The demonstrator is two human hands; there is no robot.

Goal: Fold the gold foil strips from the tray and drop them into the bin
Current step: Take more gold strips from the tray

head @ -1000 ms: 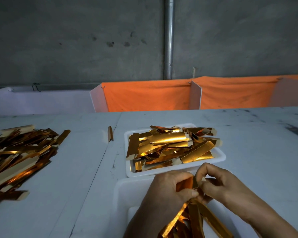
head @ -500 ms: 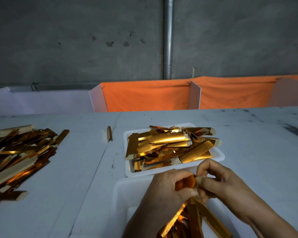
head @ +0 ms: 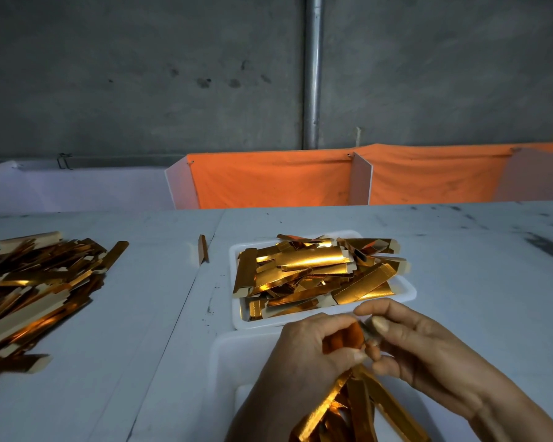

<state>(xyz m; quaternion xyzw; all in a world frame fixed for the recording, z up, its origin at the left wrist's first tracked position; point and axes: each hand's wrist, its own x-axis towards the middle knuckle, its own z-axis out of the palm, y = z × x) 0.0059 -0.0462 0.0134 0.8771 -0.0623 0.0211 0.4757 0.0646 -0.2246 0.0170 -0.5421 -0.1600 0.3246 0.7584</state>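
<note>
Meanwhile, gold foil strips [head: 316, 272] fill the white tray [head: 407, 293].

Grey concrete wall [head: 141, 74] (stained), metal pipe [head: 313, 71], orange cloth [head: 268, 183] behind pale table [head: 476, 266].

Head camera: one wide view, forward and down over the table [head: 460, 282].

It looks from above the person's near edge toward a grey wall [head: 141, 74] across the table. The hands, left [head: 304, 355] and right [head: 428, 349], sit close at the bottom of the view, over the bin [head: 233, 355]; the tray [head: 407, 290] lies just past them at centre, and a pile [head: 32, 291] runs off the left edge. Straight lines bow toward the edges. No second view shares the scene.
</note>
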